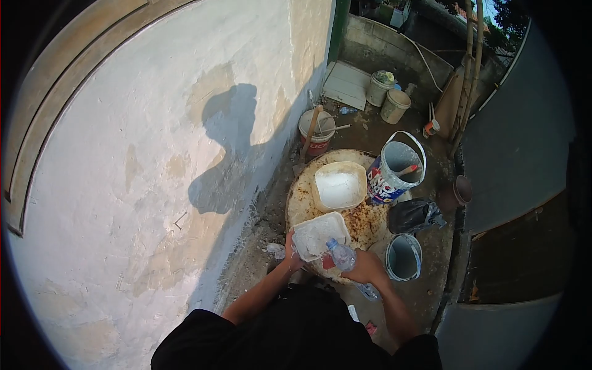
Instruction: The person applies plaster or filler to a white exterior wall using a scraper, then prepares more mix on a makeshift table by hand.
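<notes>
My left hand (293,253) grips the left side of a square white tub (313,236) with pale powder or paste in it, at the near edge of a round, rust-stained top (365,225). My right hand (366,269) is closed around a clear plastic bottle (343,254), its neck tilted toward the tub's right side. Something red shows beside the bottle, partly hidden. Behind the held tub, a second cream tub (340,186) with smooth white material rests on the round top.
A tall paint bucket (396,168) with a red-handled tool stands at the top's right, near a black plastic bag (415,215) and a bucket (403,258). Another bucket (316,131) holds sticks. A patchy wall (142,166) runs along the left; bamboo poles (470,74) lean at right.
</notes>
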{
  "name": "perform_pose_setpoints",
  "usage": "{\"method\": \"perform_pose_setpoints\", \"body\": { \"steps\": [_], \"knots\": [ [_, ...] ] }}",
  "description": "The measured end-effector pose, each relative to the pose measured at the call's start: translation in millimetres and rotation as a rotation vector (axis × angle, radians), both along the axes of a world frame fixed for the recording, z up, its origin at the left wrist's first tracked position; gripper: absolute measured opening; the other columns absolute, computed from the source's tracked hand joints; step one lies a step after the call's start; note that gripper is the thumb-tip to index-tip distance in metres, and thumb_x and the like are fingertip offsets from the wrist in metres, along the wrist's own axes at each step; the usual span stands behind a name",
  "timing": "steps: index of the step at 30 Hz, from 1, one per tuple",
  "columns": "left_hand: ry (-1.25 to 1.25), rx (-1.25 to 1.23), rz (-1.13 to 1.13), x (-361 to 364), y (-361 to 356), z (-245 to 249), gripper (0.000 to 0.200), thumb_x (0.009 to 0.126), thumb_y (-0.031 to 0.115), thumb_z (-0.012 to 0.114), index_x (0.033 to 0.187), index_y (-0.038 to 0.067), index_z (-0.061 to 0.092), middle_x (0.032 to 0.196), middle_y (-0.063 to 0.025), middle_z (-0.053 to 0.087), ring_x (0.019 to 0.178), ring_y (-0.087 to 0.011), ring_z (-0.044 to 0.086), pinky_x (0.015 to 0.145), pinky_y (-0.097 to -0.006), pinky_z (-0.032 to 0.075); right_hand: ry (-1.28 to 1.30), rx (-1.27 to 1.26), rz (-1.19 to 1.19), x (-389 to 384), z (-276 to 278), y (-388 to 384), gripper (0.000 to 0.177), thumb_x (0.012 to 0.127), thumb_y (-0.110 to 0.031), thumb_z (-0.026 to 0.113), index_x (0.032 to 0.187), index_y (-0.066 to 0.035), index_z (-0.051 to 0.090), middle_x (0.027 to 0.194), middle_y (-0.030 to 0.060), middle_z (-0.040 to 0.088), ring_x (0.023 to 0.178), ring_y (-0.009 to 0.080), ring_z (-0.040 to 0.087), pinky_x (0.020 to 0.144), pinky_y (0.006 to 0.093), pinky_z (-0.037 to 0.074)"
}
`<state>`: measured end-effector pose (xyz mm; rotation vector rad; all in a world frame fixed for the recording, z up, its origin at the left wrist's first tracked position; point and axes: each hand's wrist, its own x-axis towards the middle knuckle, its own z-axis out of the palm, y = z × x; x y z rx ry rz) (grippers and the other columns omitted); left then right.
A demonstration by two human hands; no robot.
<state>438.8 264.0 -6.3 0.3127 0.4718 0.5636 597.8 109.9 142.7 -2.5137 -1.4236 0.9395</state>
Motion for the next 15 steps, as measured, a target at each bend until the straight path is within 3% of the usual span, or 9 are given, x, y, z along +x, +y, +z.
{"method": "perform_pose_setpoints", "body": {
  "steps": [7, 11, 15],
  "knots": [
    [-0.056, -0.003, -0.009, -1.7, 0.3, -4.3, 0.066, 0.097, 0.052, 0.027, 0.140, 0.005, 0.043, 0.135, -0.0144, 0.054, 0.123, -0.0315, 0.054, 0.106, -0.0458, 0.041, 0.044, 0.078, -0.054, -1.2, 2.6, -1.3, 0.062, 0.057, -0.036, 0.080, 0.102, 0.003, 0.064, 0.094, 0.0264, 0.067, 0.092, 0.0419, 0.065, 0.082, 0.0457, 0.052],
    [-0.083, -0.013, -0.018, -4.1, 1.0, -9.6, 0.064, 0.095, 0.054, 0.033, 0.138, 0.008, 0.046, 0.135, -0.0135, 0.054, 0.123, -0.0334, 0.053, 0.106, -0.0505, 0.040, 0.054, 0.186, -0.110, 3.1, 5.9, -3.5, 0.062, 0.058, -0.034, 0.080, 0.102, 0.005, 0.061, 0.092, 0.0263, 0.067, 0.089, 0.0426, 0.066, 0.081, 0.0466, 0.052],
    [-0.091, -0.051, -0.014, -7.1, 1.6, -19.3, 0.065, 0.096, 0.053, 0.030, 0.139, 0.007, 0.044, 0.136, -0.0132, 0.054, 0.124, -0.0318, 0.053, 0.107, -0.0469, 0.039, 0.103, 0.585, -0.200, 10.4, 3.7, -6.7, 0.053, 0.061, -0.024, 0.081, 0.102, 0.002, 0.060, 0.088, 0.0228, 0.069, 0.086, 0.0373, 0.069, 0.076, 0.0430, 0.055]
  ]
}}
